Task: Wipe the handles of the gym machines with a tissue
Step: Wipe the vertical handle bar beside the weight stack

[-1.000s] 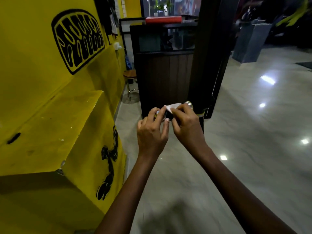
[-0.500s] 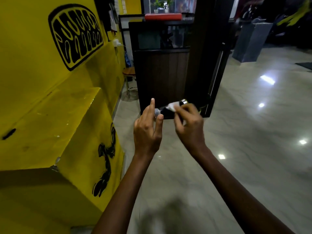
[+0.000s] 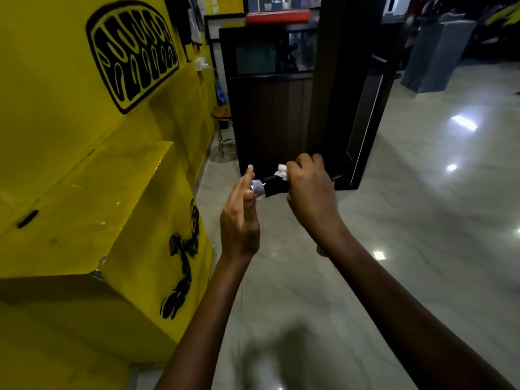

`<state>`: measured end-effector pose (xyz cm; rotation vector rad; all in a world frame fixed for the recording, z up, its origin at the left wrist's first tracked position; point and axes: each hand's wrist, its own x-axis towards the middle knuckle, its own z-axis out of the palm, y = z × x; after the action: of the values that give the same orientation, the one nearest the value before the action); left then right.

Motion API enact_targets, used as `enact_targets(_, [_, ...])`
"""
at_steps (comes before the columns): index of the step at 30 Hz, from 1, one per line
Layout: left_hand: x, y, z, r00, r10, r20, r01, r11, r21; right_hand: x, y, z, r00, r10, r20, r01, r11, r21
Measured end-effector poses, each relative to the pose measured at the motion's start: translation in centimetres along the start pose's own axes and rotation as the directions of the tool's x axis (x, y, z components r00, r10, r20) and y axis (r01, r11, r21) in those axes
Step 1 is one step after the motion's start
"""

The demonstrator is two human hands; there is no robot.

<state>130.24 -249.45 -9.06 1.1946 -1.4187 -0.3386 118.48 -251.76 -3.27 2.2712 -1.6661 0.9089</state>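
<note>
Wall: a yellow wall [image 3: 56, 114] fills the left side, with a black painted emblem [image 3: 132, 52] and a stepped ledge [image 3: 92, 201] (a second black figure is painted on its lower face).
Floor: glossy pale marble floor [image 3: 422, 209] with ceiling-light reflections.
Background: a dark wood-panelled counter [image 3: 270, 114] with a red item [image 3: 278, 16] on top; a stool [image 3: 222, 114] stands beside it.
Left hand: the left hand [image 3: 240, 218] is upright, fingers straight, palm against the chrome end of the handle [image 3: 270, 187], gripping nothing.
Handle: black grip, held in the air between both hands.
Right hand: the right hand [image 3: 311, 192] is curled over the handle, pinching a white tissue [image 3: 282, 171] against it.
</note>
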Motion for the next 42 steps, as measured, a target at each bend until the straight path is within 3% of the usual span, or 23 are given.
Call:
enact_targets(3, [-0.1, 0.2, 0.0, 1.0, -0.006, -0.014, 0.005, 1.0, -0.027, 0.6, -1.5, -0.4, 0.994, -0.035, 0.107, 0.038, 0.999, -0.02])
enact_targets(7, [-0.2, 0.6, 0.0, 1.0, 0.001, -0.009, -0.001, 0.998, -0.063, -0.5, -2.6, 0.0, 0.96, -0.246, 0.13, 0.219, 0.957, 0.191])
enact_targets(9, [-0.2, 0.5, 0.0, 1.0, -0.007, -0.009, 0.007, 0.998, -0.063, -0.2, -1.3, -0.6, 0.976, -0.2, 0.092, 0.171, 0.952, 0.254])
enact_targets(13, [-0.1, 0.2, 0.3, 0.999, -0.007, -0.032, 0.006, 1.0, -0.028, 0.6, 0.8, -1.6, 0.987, -0.045, -0.157, 0.057, 0.996, 0.071])
enact_targets(15, [-0.2, 0.0, 0.3, 0.999, 0.004, -0.035, -0.004, 1.0, -0.004, 0.5, 0.2, -1.1, 0.998, -0.042, -0.045, 0.041, 0.999, -0.022])
enact_targets(17, [-0.2, -0.2, 0.4, 0.999, 0.019, -0.035, -0.018, 1.0, 0.016, 0.0, -0.2, 0.1, 0.999, -0.027, 0.041, 0.026, 0.999, 0.021])
enact_targets(19, [-0.2, -0.2, 0.4, 0.999, 0.032, -0.042, -0.031, 0.999, 0.027, 0.1, -0.6, 0.4, 0.999, -0.031, 0.034, 0.026, 0.992, 0.124])
enact_targets(23, [-0.2, -0.1, 0.4, 0.997, 0.059, -0.046, -0.056, 0.997, 0.054, -0.9, -1.1, 1.5, 0.969, -0.24, -0.064, 0.247, 0.906, 0.344])
enact_targets(27, [0.7, 0.2, 0.1, 0.99, 0.14, -0.025, -0.13, 0.963, 0.235, -3.4, 1.9, 2.6, 0.908, -0.37, -0.197, 0.412, 0.872, 0.263])
enact_targets(32, [1.3, -0.1, 0.4, 0.979, 0.202, 0.034, -0.192, 0.844, 0.502, -2.6, 4.7, 2.8, 0.886, -0.134, -0.444, 0.228, 0.959, 0.166])
enact_targets(34, [1.6, -0.1, 0.6, 0.974, 0.223, 0.048, -0.214, 0.819, 0.532, -1.9, 3.9, 3.1, 0.892, -0.117, -0.437, 0.196, 0.97, 0.141])
enact_targets(37, [1.5, -0.7, 0.4, 0.966, 0.244, 0.084, -0.256, 0.865, 0.431, -2.4, 2.9, 4.5, 0.919, -0.072, -0.388, 0.129, 0.984, 0.122])
enact_targets(40, [1.3, -1.4, 0.4, 0.954, 0.282, 0.101, -0.299, 0.882, 0.364, -3.9, 3.2, 5.5, 0.909, -0.006, -0.417, 0.122, 0.96, 0.252])
enact_targets(42, [1.2, -1.4, 0.7, 0.959, 0.273, 0.078, -0.283, 0.903, 0.324, -4.9, 3.0, 5.8, 0.898, 0.14, -0.416, 0.068, 0.892, 0.446])
